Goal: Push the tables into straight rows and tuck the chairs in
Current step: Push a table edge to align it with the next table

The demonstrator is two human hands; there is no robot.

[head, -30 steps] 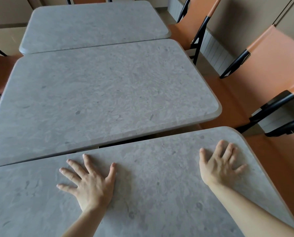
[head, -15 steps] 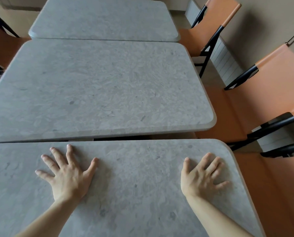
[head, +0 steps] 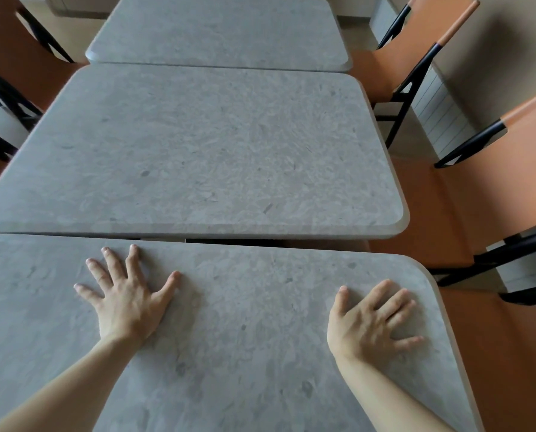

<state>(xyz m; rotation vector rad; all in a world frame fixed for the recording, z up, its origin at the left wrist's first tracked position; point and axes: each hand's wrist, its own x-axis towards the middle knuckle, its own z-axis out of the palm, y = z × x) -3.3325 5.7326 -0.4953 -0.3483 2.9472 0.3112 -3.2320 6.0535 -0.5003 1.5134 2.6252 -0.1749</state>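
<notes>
Grey stone-look near table [head: 244, 322] under flat, spread left hand [head: 126, 302] and right hand [head: 369, 325].

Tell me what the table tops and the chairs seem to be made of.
Near table top: looks like grey stone or a stone-pattern laminate, matte, mottled veining; which one is unclear. Chair: orange seat and back, maybe leather or vinyl, smooth, on a black frame, probably metal.

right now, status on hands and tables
Left hand and right hand flat on near grey stone-look table. Thin gap to middle grey table. Nothing between.
</notes>
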